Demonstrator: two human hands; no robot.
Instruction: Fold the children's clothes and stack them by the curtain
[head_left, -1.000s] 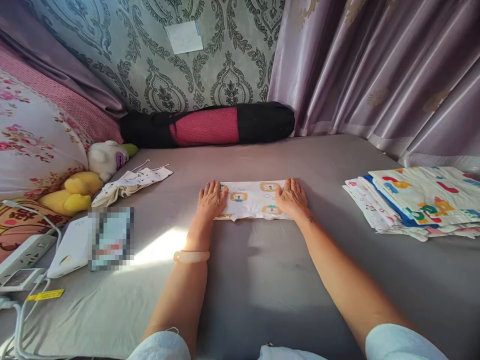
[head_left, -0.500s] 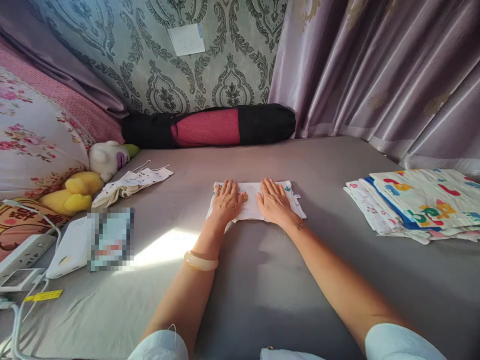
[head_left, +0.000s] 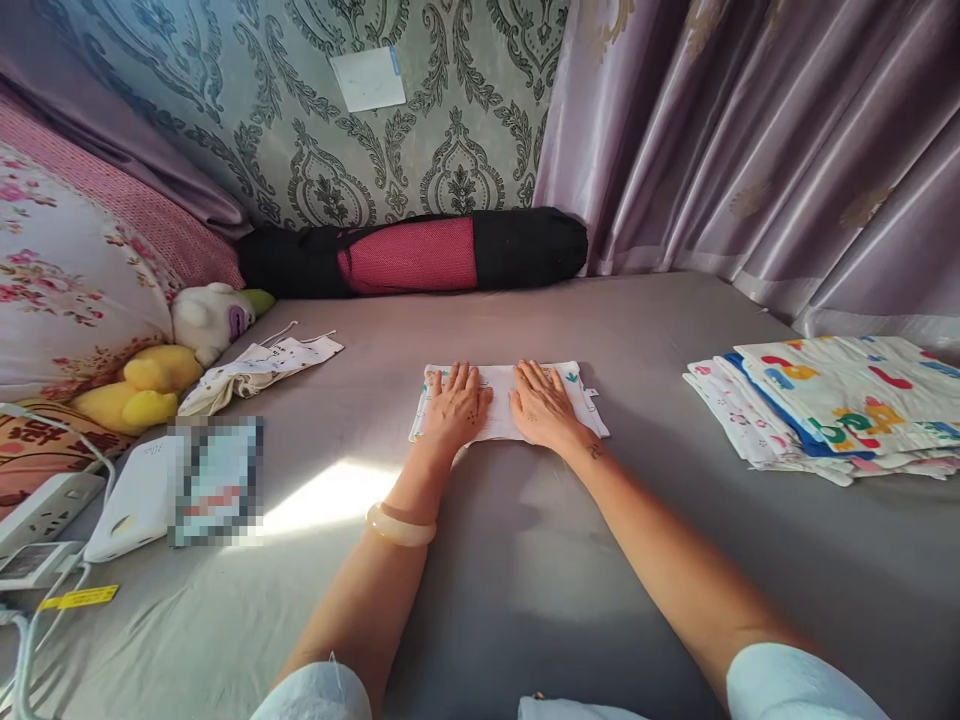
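A small white printed cloth [head_left: 501, 400], folded into a flat rectangle, lies on the grey bed sheet [head_left: 495, 560] in front of me. My left hand [head_left: 454, 404] rests palm down on its left half, fingers stretched out and pointing away. On the right half lies my right hand [head_left: 546, 402], also flat with its fingers extended. Between the two hands a strip of the cloth shows. A small white tag sticks out at the cloth's right edge. The parts beneath my palms are hidden.
To the right lies a stack of folded printed cloths [head_left: 832, 405]. At the left are a crumpled cloth pouch [head_left: 262, 372], plush toys [head_left: 139, 388], a white power bank [head_left: 131, 497], a pixelated item [head_left: 217, 482] and a power strip [head_left: 46, 512]. A black and red bag [head_left: 412, 252] lies along the wall.
My left hand has shifted slightly to the right on the cloth. The right hand stays nearly in place, and the whole view has moved a little.
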